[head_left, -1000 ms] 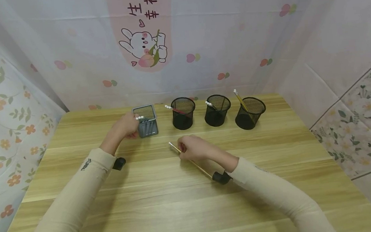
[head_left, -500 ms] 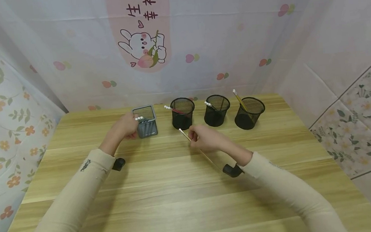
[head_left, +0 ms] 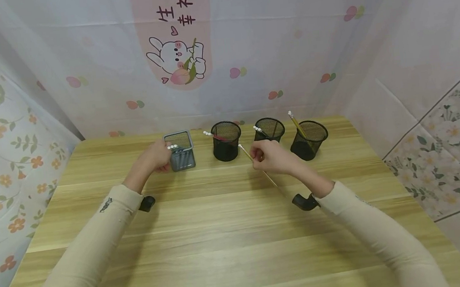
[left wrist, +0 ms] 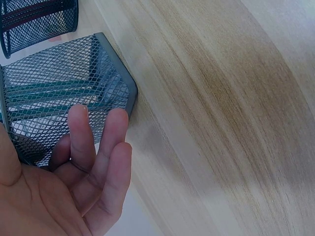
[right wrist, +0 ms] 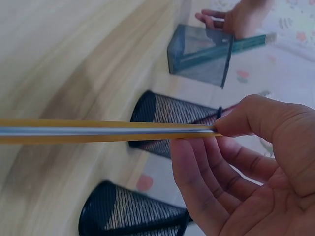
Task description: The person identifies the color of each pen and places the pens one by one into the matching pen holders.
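A yellow pencil (head_left: 272, 181) with a white end is pinched between the thumb and fingers of my right hand (head_left: 273, 157). In the right wrist view the pencil (right wrist: 98, 132) runs left from the fingertips. My left hand (head_left: 155, 156) is at the left side of a grey square mesh pen holder (head_left: 183, 159), its thumb and index finger at the rim. The other fingers (left wrist: 115, 162) are loosely bent beside the mesh. Green pencils (right wrist: 246, 44) with white ends stick out of this holder. The left thumb tip is hidden.
To the right stand three round black mesh holders: one with red pencils (head_left: 228, 150), one with dark pencils (head_left: 268, 126) partly behind my right hand, and a tilted one (head_left: 306, 150) with yellow pencils (head_left: 298, 124). A printed curtain (head_left: 266, 44) hangs behind the wooden table (head_left: 207, 255).
My right hand has carried the yellow pencil to the right and farther back, toward the dark-pencil holder. The left hand and the grey holder have stayed in place.
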The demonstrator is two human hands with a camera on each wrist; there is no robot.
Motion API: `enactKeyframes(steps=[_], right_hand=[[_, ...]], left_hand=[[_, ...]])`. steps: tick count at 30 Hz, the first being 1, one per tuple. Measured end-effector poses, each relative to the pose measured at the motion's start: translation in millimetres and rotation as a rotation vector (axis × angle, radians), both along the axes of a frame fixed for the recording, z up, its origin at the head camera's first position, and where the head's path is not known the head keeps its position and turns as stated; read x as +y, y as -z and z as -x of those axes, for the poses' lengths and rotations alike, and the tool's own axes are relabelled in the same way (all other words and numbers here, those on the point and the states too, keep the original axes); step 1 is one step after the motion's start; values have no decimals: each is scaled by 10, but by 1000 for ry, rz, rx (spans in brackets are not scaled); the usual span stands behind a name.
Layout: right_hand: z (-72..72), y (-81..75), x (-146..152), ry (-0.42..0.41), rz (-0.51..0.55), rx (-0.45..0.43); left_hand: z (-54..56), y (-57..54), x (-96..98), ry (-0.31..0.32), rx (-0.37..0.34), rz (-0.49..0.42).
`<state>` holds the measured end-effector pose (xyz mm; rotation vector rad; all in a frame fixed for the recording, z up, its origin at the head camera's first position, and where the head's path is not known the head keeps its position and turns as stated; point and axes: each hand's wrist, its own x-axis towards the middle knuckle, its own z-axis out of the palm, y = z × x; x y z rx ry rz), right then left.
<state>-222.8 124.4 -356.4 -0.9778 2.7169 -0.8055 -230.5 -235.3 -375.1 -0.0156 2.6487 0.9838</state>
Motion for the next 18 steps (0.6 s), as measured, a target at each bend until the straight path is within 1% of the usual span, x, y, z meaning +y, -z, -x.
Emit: enactKeyframes(steps=[7, 13, 18], right_hand=[[52, -106, 171, 27, 10, -45], [71, -193, 285, 62, 9, -31], [92, -233, 361, 85, 3, -19]], left_hand=[[-5, 4, -1, -17, -11, -6], [0, 7, -6, -12, -11, -7], [1, 8, -14, -3, -13, -10]])
